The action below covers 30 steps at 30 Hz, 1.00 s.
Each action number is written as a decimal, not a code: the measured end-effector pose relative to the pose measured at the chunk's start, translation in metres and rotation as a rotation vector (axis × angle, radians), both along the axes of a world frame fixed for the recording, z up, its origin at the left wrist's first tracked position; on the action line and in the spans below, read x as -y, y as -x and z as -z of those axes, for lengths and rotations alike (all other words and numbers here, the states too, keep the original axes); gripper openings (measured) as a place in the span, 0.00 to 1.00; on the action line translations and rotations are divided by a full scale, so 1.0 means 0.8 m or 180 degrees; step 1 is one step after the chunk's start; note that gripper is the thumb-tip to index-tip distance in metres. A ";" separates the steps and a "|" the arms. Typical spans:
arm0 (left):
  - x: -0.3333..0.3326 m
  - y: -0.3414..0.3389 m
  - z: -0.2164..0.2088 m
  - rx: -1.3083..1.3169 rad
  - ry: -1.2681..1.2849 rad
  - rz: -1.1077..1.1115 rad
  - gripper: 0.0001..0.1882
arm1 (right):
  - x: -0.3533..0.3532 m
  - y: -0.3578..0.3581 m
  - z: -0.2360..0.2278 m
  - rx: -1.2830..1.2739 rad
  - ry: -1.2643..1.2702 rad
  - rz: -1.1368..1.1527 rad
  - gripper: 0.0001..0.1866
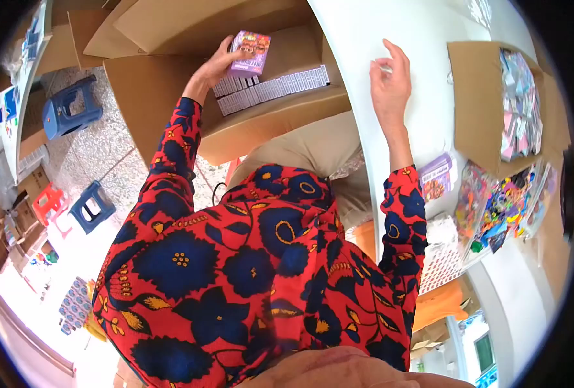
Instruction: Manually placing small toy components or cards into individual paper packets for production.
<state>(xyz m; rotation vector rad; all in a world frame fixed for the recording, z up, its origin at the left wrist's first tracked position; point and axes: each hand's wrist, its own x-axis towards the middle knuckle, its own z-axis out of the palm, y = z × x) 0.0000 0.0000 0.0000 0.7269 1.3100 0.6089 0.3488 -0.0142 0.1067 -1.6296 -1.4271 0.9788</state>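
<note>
My left hand [218,63] grips a small purple printed box [251,53], thumb across its front. It holds the box above a large open cardboard carton [280,139]. Inside the carton, rows of slim boxes [274,89] stand on edge, packed side by side; part of them is hidden behind my left hand and the box. Over the white table [345,39] on the right, my right hand [390,81] is raised with its fingers apart and slightly curled, holding nothing. Closer to my right forearm, flat purple printed packages [437,178] lie on the table.
A cardboard box of pale packets [520,107] stands at the table's right. Clear bags of colourful small pieces [494,204] lie nearer, beside a sheet of red-dotted stickers [439,258]. Blue stools [73,107] and a red stool [49,202] stand on the speckled floor to the left.
</note>
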 end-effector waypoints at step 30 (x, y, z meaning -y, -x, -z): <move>-0.011 -0.100 0.403 -0.2728 0.1560 0.0093 0.69 | -0.204 0.138 -0.006 0.2094 -0.1456 -0.2370 0.23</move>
